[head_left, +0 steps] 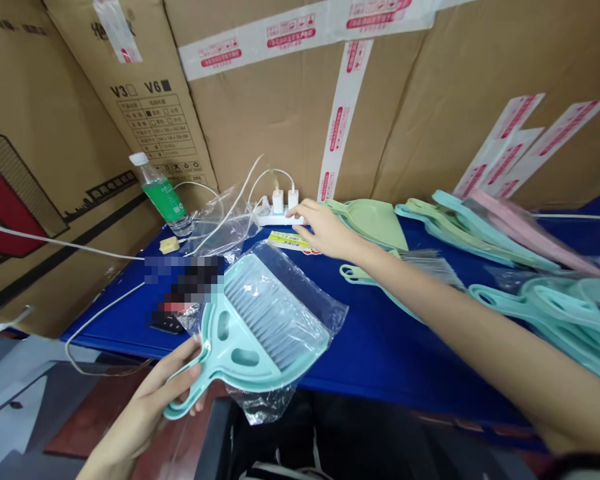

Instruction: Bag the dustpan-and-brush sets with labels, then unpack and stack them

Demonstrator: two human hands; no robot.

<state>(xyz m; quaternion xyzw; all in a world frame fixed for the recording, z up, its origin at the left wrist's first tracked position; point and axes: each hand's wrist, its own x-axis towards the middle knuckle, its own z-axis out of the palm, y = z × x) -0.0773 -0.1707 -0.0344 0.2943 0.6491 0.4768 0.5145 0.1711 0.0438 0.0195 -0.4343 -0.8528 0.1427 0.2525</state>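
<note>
My left hand [157, 393] grips the handle of a mint-green plastic dustpan [233, 347] at the near edge of the blue table, holding it up. A grey-bristled brush [260, 313] lies against the dustpan, and both are inside a clear plastic bag [313, 313]. My right hand [325, 230] reaches across the table with its fingers apart. Its fingertips are at the end of a white power strip [280, 217] with two white chargers plugged in. A yellow printed card [290, 241] lies just under that hand.
Pale green, teal and pink dustpans [500, 230] lie in rows on the blue table [370, 347], with a teal pile [565, 313] at right. A water bottle [160, 193], white cables [100, 327] and a pixelated patch [185, 283] are at left. Taped cardboard boxes [290, 100] stand behind.
</note>
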